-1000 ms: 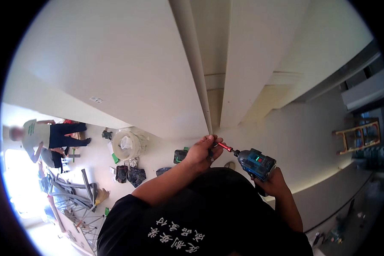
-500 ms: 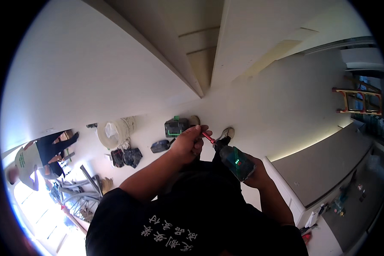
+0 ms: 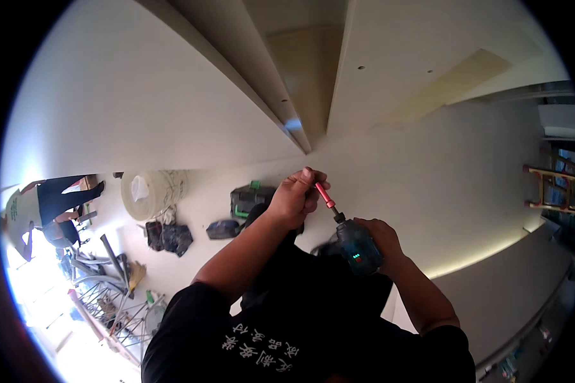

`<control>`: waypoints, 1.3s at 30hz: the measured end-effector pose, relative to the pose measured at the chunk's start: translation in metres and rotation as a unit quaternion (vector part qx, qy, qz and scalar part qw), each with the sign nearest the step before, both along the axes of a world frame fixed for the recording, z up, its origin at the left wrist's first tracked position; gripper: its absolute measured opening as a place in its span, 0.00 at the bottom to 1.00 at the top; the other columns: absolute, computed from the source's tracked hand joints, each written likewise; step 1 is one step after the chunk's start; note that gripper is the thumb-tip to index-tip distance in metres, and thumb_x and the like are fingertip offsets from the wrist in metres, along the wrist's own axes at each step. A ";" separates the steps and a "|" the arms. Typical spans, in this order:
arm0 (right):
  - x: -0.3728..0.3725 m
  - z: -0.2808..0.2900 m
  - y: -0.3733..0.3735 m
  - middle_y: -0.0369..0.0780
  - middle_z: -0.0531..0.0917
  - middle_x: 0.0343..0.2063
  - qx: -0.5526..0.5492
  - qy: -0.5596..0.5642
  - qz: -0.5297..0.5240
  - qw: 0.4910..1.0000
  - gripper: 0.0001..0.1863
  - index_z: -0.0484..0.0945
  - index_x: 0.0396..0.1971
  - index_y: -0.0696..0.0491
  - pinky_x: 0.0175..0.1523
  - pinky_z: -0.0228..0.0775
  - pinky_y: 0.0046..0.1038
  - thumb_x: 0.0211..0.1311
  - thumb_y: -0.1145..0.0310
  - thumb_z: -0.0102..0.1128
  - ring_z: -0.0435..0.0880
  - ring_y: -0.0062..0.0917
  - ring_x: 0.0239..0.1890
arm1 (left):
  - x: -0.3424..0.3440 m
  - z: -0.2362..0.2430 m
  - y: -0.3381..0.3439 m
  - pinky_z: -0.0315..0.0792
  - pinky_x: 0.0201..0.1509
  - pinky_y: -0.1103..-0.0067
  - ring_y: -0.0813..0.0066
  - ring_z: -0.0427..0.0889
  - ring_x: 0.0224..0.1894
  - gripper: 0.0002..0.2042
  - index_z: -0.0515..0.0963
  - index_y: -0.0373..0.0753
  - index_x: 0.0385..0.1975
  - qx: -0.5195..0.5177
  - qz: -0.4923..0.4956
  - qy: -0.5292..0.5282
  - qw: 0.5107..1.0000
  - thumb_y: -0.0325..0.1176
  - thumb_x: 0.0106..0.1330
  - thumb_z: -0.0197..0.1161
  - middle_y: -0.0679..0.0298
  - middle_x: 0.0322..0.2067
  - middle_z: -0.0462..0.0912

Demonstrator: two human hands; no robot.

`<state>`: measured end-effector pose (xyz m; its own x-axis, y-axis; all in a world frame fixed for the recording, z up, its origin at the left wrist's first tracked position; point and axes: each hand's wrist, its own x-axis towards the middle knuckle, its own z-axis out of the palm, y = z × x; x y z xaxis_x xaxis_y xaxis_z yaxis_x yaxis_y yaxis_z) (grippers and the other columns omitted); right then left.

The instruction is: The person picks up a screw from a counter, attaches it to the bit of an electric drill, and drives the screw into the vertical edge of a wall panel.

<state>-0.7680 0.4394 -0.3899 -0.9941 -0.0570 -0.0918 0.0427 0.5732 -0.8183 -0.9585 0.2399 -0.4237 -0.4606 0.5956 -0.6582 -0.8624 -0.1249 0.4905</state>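
Observation:
A dark teal cordless driver [image 3: 358,247] with lit green lights is gripped in my right hand [image 3: 384,241], its nose pointing up and left. From its chuck sticks a long red bit holder [image 3: 325,195]. My left hand [image 3: 294,199] is closed, thumb and fingertips pinched right at the tip of that red holder. Whatever the pinch holds is too small or hidden to name. Ahead of both hands stand a white panel [image 3: 172,83] on the left and another white panel [image 3: 390,70] with small round holes on the right. A narrow gap parts them.
On the floor at left are a black and green toolbox [image 3: 244,201], a dark pouch [image 3: 223,230], tool bags [image 3: 169,236] and a whitish bucket [image 3: 148,195]. Another person [image 3: 41,207] is at far left, near cluttered metal frames [image 3: 108,281]. A ladder [image 3: 556,188] stands far right.
My view has shifted forward, bringing the panels and their gap closer. Both hands have risen slightly with the driver, its bit turned more upright. My left fingers stay pinched at the bit's tip.

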 end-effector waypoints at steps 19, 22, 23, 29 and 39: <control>-0.112 -0.028 -0.056 0.46 0.85 0.47 0.090 0.352 -0.129 0.922 0.34 0.74 0.60 0.59 0.54 0.77 0.30 0.51 0.72 0.76 0.87 0.35 0.47 | -0.085 -0.149 0.089 0.72 0.33 0.75 0.71 0.76 0.29 0.19 0.76 0.39 0.56 0.681 0.151 -0.132 0.705 0.37 0.68 0.66 0.60 0.39 0.83; -0.104 -0.020 -0.061 0.45 0.86 0.45 0.093 0.331 -0.159 0.926 0.34 0.74 0.60 0.58 0.53 0.78 0.30 0.50 0.74 0.76 0.88 0.34 0.46 | -0.091 -0.167 0.101 0.59 0.22 0.86 0.84 0.62 0.21 0.16 0.78 0.42 0.56 0.549 0.267 -0.107 0.785 0.33 0.70 0.61 0.67 0.50 0.84; -0.102 -0.011 -0.062 0.44 0.86 0.45 0.099 0.301 -0.165 0.934 0.34 0.74 0.60 0.57 0.52 0.78 0.30 0.50 0.74 0.76 0.88 0.34 0.45 | -0.095 -0.171 0.105 0.57 0.21 0.86 0.85 0.62 0.21 0.16 0.78 0.42 0.56 0.558 0.266 -0.125 0.776 0.32 0.69 0.61 0.68 0.50 0.84; -0.108 0.059 -0.084 0.50 0.85 0.43 0.292 0.263 -0.132 0.910 0.38 0.75 0.59 0.55 0.46 0.79 0.39 0.42 0.68 0.78 0.86 0.49 0.42 | -0.093 -0.130 0.106 0.64 0.29 0.83 0.82 0.65 0.20 0.12 0.81 0.45 0.47 0.638 0.272 -0.087 0.715 0.29 0.63 0.63 0.72 0.48 0.85; -0.109 0.061 -0.091 0.48 0.86 0.40 0.335 0.226 -0.135 0.905 0.38 0.75 0.58 0.55 0.43 0.78 0.39 0.43 0.66 0.78 0.86 0.47 0.38 | -0.093 -0.134 0.111 0.78 0.48 0.63 0.62 0.82 0.37 0.11 0.80 0.46 0.47 0.614 0.248 -0.006 0.749 0.38 0.68 0.60 0.63 0.44 0.85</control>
<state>-0.8774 0.3486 -0.3286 -0.9087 0.1109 0.4024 0.0026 0.9655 -0.2603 -1.0517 0.3505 -0.5582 -0.8240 0.5129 0.2408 -0.5642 -0.7822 -0.2644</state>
